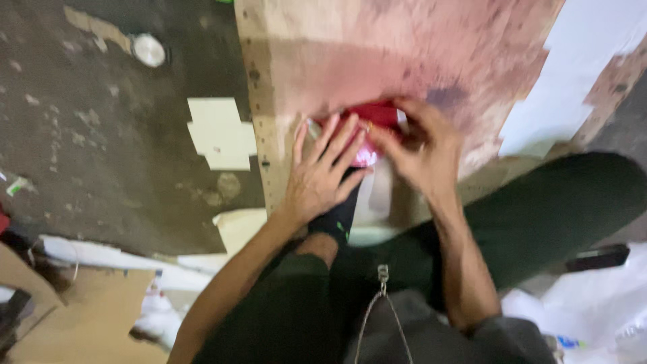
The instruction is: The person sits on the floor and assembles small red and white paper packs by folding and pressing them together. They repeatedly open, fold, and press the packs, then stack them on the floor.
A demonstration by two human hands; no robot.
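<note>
Looking down from the head view: a person is sitting on the floor, both hands working on a red piece (pixel 377 114) lying on a pink-stained board (pixel 404 54). Frame is motion-blurred, so fine detail is not resolving.

Left hand (pixel 320 172) is lying palm down with fingers (pixel 337 138) spread and extended, tips pressing on the near left edge of the red piece. Not clenching, not wrapping anything; it is flattening or pinning it. A small whitish-pink patch (pixel 366 157) is showing just below the fingertips, touching the red piece; cannot tell what it is.

Right hand (pixel 421 148) is arching over the right side of the red piece, fingers curled, thumb and forefinger coming together at its edge near the left fingertips. Looks like a pinch on the red piece, but blur is hiding the actual contact.

Red piece is sitting near the board's near edge, between the two hands, mostly covered by them.

Surroundings: dark trousers (pixel 539 216) and a black sock (pixel 337 219) are filling the lower frame, the foot lying directly under the left wrist. A white sheet (pixel 573 74) is overlapping the board at upper right. On the dark concrete floor (pixel 101 135) to the left, a notched white card cutout (pixel 221 133) is lying just beside the board, and a small round pale disc (pixel 148 49) well apart, further up. Brown cardboard (pixel 74 317) is lying at lower left.
</note>
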